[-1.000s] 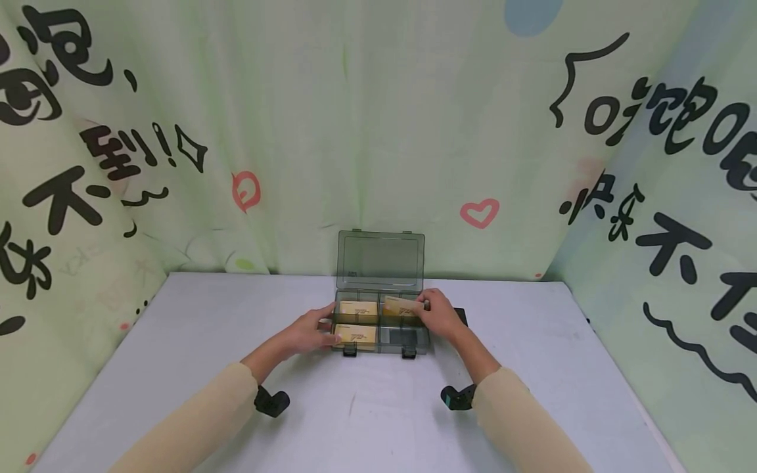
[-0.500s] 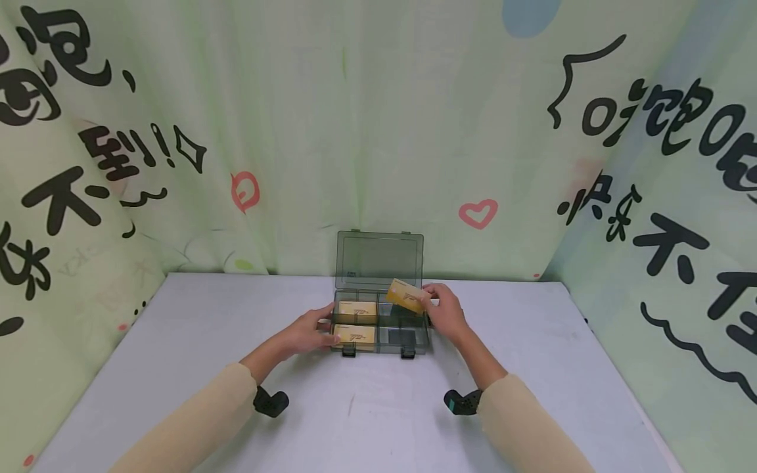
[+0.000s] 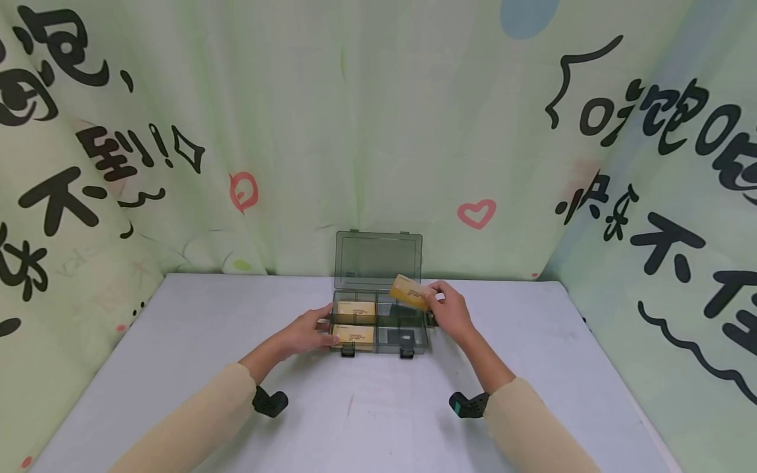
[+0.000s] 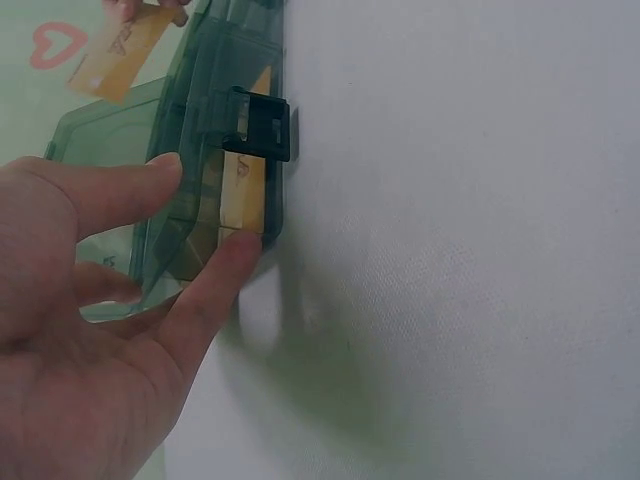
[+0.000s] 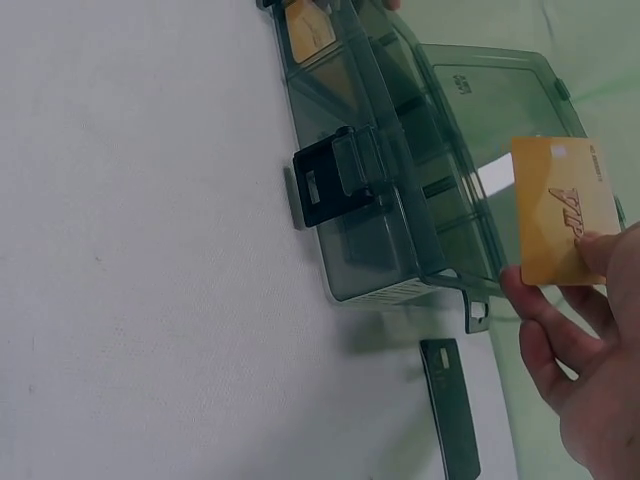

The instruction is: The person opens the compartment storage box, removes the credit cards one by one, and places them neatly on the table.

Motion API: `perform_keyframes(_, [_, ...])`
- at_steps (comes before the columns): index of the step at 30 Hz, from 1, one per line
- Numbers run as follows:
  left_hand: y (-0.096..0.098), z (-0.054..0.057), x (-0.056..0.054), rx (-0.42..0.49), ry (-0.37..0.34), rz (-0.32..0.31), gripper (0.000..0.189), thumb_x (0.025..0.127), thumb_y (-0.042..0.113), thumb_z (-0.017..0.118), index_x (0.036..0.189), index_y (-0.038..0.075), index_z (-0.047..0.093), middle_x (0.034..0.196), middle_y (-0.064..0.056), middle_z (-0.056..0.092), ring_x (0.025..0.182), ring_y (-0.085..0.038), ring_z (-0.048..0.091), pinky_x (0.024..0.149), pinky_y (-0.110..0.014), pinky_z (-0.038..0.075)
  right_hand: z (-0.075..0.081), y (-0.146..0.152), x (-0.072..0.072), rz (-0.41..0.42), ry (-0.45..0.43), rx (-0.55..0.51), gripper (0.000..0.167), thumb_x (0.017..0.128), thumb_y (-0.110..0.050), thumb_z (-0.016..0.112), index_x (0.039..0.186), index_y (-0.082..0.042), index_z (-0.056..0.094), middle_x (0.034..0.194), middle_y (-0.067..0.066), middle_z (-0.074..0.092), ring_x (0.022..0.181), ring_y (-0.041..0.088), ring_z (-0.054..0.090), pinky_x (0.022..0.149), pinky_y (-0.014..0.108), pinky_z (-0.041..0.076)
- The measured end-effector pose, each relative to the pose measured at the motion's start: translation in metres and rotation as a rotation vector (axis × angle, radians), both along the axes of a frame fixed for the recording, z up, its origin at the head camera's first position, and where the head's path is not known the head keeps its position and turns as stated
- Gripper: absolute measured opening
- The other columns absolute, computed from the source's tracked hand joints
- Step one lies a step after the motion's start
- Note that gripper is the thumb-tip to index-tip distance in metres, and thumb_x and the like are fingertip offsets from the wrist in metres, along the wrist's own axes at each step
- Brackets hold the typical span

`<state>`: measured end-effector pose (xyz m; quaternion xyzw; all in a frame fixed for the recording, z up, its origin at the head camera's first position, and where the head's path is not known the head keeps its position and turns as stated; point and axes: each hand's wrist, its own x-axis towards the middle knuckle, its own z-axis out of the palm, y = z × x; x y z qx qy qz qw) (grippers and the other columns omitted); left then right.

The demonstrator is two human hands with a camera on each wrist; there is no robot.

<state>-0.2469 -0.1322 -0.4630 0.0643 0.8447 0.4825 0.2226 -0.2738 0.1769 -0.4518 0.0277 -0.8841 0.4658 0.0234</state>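
A smoky-green clear compartment case (image 3: 378, 353) stands on the table with its lid (image 3: 378, 259) raised at the back. My left hand (image 3: 307, 330) holds the case's left end, thumb at the front corner and fingers farther back. Gold cards lie in the left compartments, one in the back compartment (image 3: 356, 309) and one in the front compartment (image 3: 353, 335). Between thumb and fingers, my right hand (image 3: 451, 309) pinches a gold VIP card (image 5: 562, 195), raised and tilted over the back right compartment. Two black clasps, including the right clasp (image 5: 335, 180), hang at the case's front.
A flat black rectangular piece (image 5: 452, 410) lies on the table beside the case's right end. Behind the white-covered table (image 3: 367, 407) hangs a pale green printed curtain (image 3: 355, 131). A black wrist device (image 3: 270, 402) sits at each sleeve.
My right hand has lifted the gold card out of the back right compartment, tilted it and drawn it slightly back to the right. The left hand stays on the case.
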Motion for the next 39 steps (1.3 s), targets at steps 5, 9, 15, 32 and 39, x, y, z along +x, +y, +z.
perform_keyframes(5, [0.001, -0.001, 0.0, -0.001, 0.003, 0.002, 0.083, 0.089, 0.009, 0.068, 0.155, 0.01, 0.019, 0.149, -0.022, 0.041, 0.135, -0.036, 0.044, 0.089, -0.036, 0.056, -0.002, 0.005, 0.003, 0.028, -0.002, -0.083, 0.022, 0.101, -0.022, 0.051, 0.113, -0.004, 0.054, 0.117, 0.021, 0.057, 0.082, 0.03, 0.069, 0.073, 0.041, 0.058])
perform_keyframes(9, [0.002, -0.002, 0.0, 0.005, 0.002, 0.004, 0.083, 0.089, 0.009, 0.068, 0.155, 0.01, 0.018, 0.149, -0.021, 0.041, 0.135, -0.036, 0.044, 0.089, -0.036, 0.056, -0.004, 0.007, 0.004, 0.033, 0.004, -0.082, 0.021, 0.101, -0.019, 0.052, 0.113, -0.003, 0.053, 0.114, 0.022, 0.057, 0.081, 0.031, 0.069, 0.075, 0.043, 0.059])
perform_keyframes(15, [0.002, -0.002, 0.0, 0.0, 0.002, 0.007, 0.083, 0.089, 0.009, 0.068, 0.155, 0.011, 0.019, 0.149, -0.021, 0.042, 0.135, -0.035, 0.046, 0.088, -0.036, 0.056, -0.002, 0.011, 0.006, 0.031, -0.015, -0.082, 0.023, 0.1, -0.009, 0.048, 0.121, -0.002, 0.052, 0.115, 0.022, 0.055, 0.088, 0.031, 0.069, 0.078, 0.045, 0.057])
perform_keyframes(32, [0.002, 0.002, -0.001, -0.017, 0.01, 0.005, 0.084, 0.088, 0.011, 0.069, 0.155, 0.011, 0.019, 0.148, -0.021, 0.043, 0.133, -0.034, 0.047, 0.088, -0.036, 0.056, -0.007, 0.037, 0.011, -0.064, 0.013, 0.042, 0.024, 0.097, -0.009, 0.056, 0.119, 0.0, 0.056, 0.107, 0.018, 0.063, 0.1, 0.026, 0.06, 0.079, 0.023, 0.053])
perform_keyframes(39, [0.001, 0.002, 0.0, -0.027, 0.004, 0.011, 0.083, 0.089, 0.01, 0.068, 0.156, 0.012, 0.019, 0.149, -0.02, 0.041, 0.134, -0.034, 0.046, 0.09, -0.037, 0.056, -0.009, 0.047, 0.016, -0.084, 0.003, 0.058, 0.023, 0.098, -0.008, 0.055, 0.119, 0.001, 0.055, 0.107, 0.017, 0.059, 0.1, 0.027, 0.058, 0.079, 0.025, 0.052])
